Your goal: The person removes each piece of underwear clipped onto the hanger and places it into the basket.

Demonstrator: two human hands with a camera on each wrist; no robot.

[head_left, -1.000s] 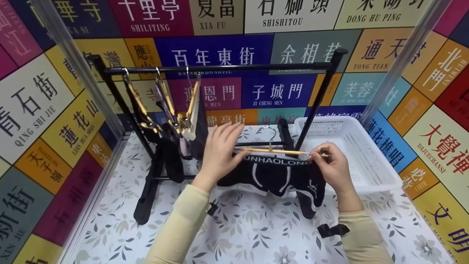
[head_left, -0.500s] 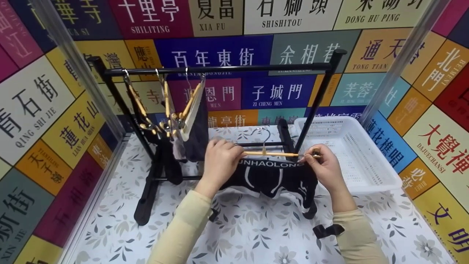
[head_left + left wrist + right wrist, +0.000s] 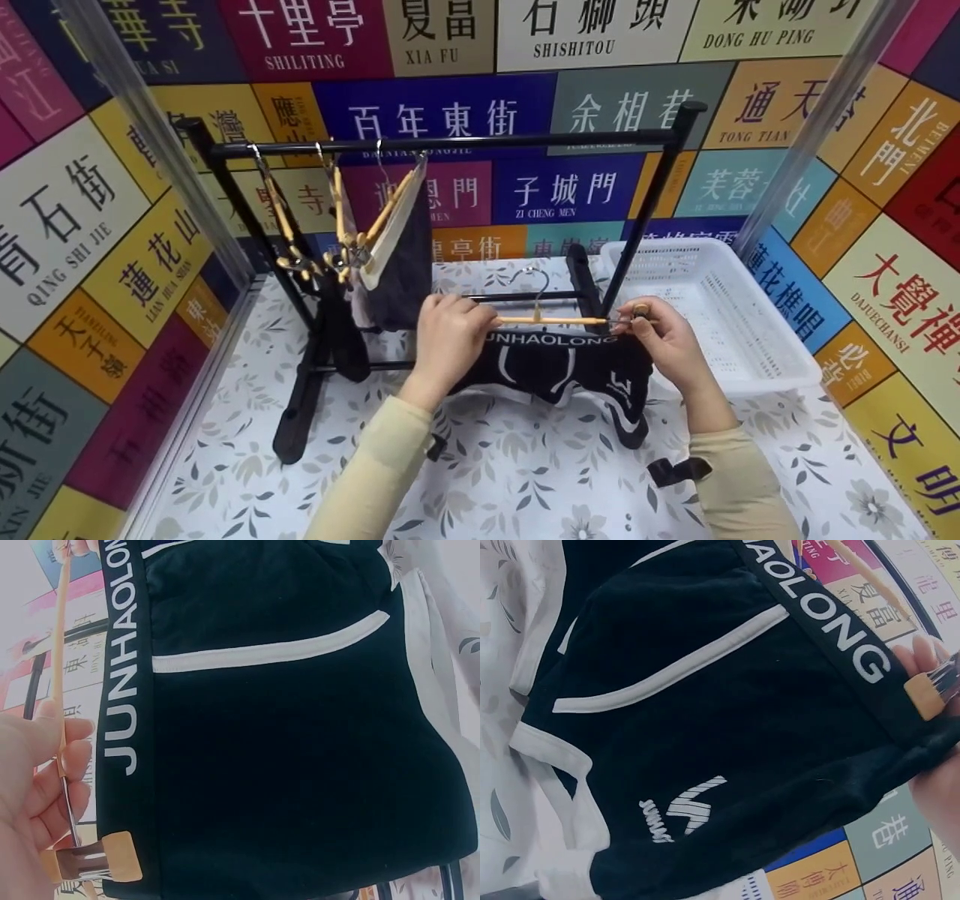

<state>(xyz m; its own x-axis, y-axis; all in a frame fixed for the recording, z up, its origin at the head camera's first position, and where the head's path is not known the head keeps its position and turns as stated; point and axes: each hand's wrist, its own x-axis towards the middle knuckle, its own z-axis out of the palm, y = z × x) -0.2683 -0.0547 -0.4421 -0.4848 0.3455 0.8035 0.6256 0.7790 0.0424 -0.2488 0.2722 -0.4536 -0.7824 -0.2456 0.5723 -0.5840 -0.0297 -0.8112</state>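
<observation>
A black pair of boxer briefs with a lettered waistband and white trim hangs below a clip hanger. My left hand grips the hanger bar towards its left end; in the left wrist view the fingers curl round it. There, a wooden-tipped clip sits at the waistband's edge. At the other end my right hand holds the hanger by its clip. In the right wrist view that clip bites the waistband corner, the hand partly hidden behind the cloth.
A black garment rack stands behind the hands. Several clip hangers with clothes, including a dark grey garment, hang at its left. At the right sits a white plastic basket. Printed panels surround the floral tabletop.
My left hand's spread fingers have closed round the hanger bar. The hanger and briefs have shifted slightly left, the right hand with them. The clothes on the rack have swung.
</observation>
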